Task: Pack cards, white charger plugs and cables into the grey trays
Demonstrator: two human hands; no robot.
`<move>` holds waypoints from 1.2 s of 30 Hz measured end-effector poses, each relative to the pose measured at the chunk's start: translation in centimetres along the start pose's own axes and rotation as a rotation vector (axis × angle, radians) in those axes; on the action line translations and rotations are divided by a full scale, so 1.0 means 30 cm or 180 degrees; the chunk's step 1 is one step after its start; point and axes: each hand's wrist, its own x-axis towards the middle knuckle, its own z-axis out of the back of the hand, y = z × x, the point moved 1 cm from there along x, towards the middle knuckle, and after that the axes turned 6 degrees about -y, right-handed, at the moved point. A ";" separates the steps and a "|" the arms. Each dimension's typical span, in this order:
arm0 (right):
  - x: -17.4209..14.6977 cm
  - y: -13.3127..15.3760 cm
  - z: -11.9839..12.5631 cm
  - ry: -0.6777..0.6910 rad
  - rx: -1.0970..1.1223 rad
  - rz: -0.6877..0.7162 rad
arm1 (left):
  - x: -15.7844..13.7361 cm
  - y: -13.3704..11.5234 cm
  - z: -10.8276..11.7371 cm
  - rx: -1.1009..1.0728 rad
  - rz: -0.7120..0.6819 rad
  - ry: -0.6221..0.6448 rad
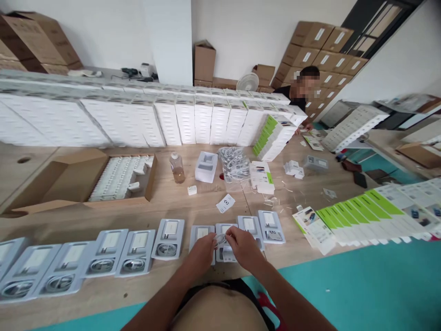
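Between my left hand (205, 247) and my right hand (243, 244) is a small coiled white cable (220, 238), pinched in the fingers of both. The hands hover over a grey plastic tray (225, 227) in the row along the near table edge. A second tray (200, 231) lies partly under my left hand. To the right are a tray (248, 224) partly behind my right hand and a tray (271, 221) with a white charger and a printed card. On the left, a tray (169, 239) holds a charger above a coiled cable, as do several others.
Beyond the trays are a printed card (225, 203), a white charger (192, 190), a bottle (177, 168), stacked trays (206, 166) and a bag of cables (234, 164). An open carton (120, 178) holds chargers. White box stacks (203, 122) line the back. A co-worker (298, 92) is at far right.
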 end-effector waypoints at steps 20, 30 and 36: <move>-0.025 -0.076 -0.051 -0.0804 0.0984 0.0036 | 0.041 -0.041 0.030 -0.1516 0.0473 0.0493; -0.035 -0.229 -0.053 0.0554 0.2057 -0.0605 | -0.070 0.099 0.091 -0.0113 0.0124 0.0747; -0.134 -0.369 -0.122 0.0678 0.2417 -0.1048 | -0.123 0.283 -0.039 0.1287 -0.0359 0.0681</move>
